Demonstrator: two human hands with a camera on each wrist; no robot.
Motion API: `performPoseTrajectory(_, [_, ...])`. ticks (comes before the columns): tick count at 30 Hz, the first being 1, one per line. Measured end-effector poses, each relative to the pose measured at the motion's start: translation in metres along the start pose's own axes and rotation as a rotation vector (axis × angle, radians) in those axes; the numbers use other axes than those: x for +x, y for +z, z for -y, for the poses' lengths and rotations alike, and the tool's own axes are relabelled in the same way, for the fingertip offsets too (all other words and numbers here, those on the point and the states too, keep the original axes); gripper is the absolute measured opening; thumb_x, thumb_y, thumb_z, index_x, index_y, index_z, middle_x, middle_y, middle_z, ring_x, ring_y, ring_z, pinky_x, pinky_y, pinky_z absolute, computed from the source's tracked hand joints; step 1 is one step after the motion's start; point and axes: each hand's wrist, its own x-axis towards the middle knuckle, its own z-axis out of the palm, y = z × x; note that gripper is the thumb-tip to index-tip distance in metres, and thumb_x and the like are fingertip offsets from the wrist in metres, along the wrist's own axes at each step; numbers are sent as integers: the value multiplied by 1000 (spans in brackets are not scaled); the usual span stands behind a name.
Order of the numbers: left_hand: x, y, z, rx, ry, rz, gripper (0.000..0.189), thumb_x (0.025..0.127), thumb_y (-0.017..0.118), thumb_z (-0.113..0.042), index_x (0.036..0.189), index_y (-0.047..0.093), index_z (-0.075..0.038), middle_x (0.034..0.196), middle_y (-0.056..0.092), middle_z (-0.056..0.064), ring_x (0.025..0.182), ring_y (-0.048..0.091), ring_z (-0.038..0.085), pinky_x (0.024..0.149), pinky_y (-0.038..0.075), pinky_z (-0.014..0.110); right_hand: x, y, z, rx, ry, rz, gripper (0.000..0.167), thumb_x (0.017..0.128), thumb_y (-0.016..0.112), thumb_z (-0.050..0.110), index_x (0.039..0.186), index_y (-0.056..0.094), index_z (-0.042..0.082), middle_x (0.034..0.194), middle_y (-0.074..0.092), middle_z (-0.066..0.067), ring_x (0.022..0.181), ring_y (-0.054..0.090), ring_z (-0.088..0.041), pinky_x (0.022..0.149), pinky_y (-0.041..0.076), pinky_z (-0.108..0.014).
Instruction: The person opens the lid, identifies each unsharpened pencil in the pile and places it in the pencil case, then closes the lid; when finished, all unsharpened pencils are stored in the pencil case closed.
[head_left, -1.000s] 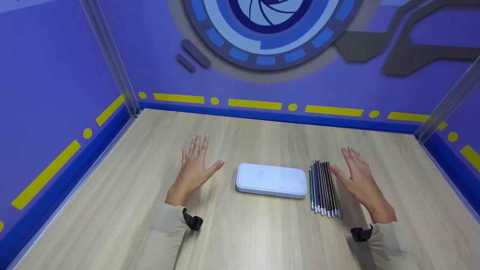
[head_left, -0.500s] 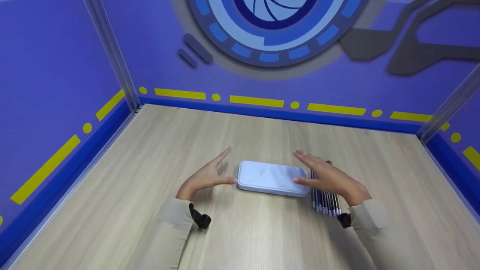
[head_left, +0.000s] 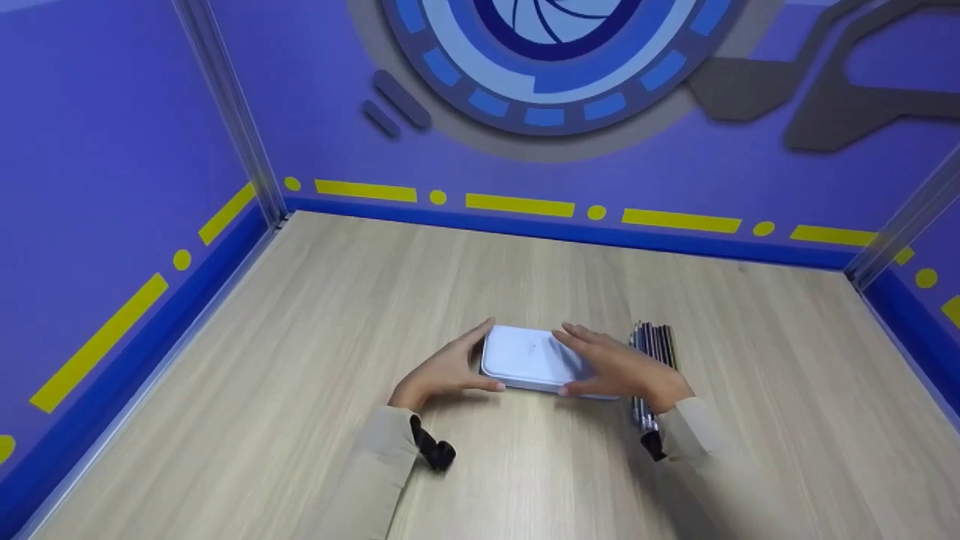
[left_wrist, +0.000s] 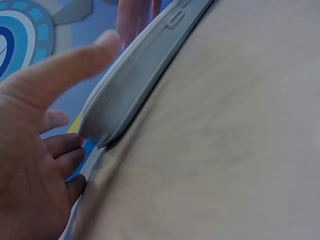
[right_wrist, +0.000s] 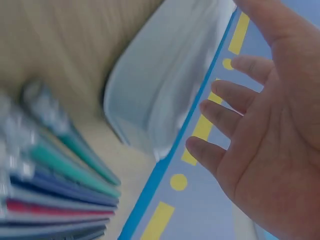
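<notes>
A pale rounded-corner pencil case (head_left: 525,354) lies flat on the table, its lid down. At its left end is my left hand (head_left: 446,367), thumb along the front edge and fingers by the far left corner. In the left wrist view the thumb stretches across the front of the case (left_wrist: 135,75), with the fingertips close to its end. My right hand (head_left: 619,367) hovers over the right half, covering part of the lid. Its fingers are spread and look apart from the case (right_wrist: 155,75) in the right wrist view.
Several dark pencils (head_left: 658,346) with eraser ends lie side by side just right of the case, partly behind the right wrist. Blue-purple panels (head_left: 450,161) wall the wooden table (head_left: 390,270) at the back and both sides.
Both hands have come inward from wide apart. The left hand moved right to the case's left end; the right hand moved left across the pencils to above the case.
</notes>
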Motion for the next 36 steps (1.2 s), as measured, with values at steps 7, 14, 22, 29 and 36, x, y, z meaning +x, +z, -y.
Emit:
performPoseTrajectory(7, [4, 5, 1, 52, -4, -47, 105, 72, 84, -31, 153, 21, -7, 158, 24, 12, 147, 21, 27, 121, 20, 40, 5, 8, 7, -68, 3, -42, 89, 77, 77, 46, 150, 34, 18, 157, 30, -11, 143, 30, -33, 114, 31, -52])
performPoseTrajectory(14, [4, 8, 1, 40, -16, -93, 103, 72, 84, -32, 152, 26, -9, 156, 31, 13, 145, 26, 28, 120, 24, 40, 6, 12, 10, -198, -55, -135, 84, 75, 78, 46, 145, 44, 15, 151, 40, -13, 137, 41, -35, 109, 39, -52])
performPoseTrajectory(22, [4, 13, 4, 23, -10, -103, 102, 70, 85, -26, 152, 26, -8, 154, 34, 13, 144, 28, 27, 119, 25, 41, 8, 16, 7, -305, -130, -174, 79, 74, 78, 46, 141, 50, 13, 145, 48, -15, 129, 51, -36, 103, 45, -51])
performPoseTrajectory(29, [4, 15, 5, 8, 1, -111, 103, 69, 86, -22, 152, 26, -7, 153, 36, 12, 143, 30, 27, 119, 24, 41, 10, 15, 5, -321, -159, -168, 77, 76, 76, 46, 140, 51, 12, 144, 49, -15, 127, 52, -35, 102, 46, -52])
performPoseTrajectory(36, [-1, 16, 5, -6, -6, -119, 104, 70, 86, -24, 152, 25, -7, 154, 33, 14, 144, 28, 29, 120, 23, 43, 9, 21, 6, -330, -167, -201, 76, 75, 77, 45, 139, 52, 12, 142, 50, -15, 126, 53, -34, 100, 47, -51])
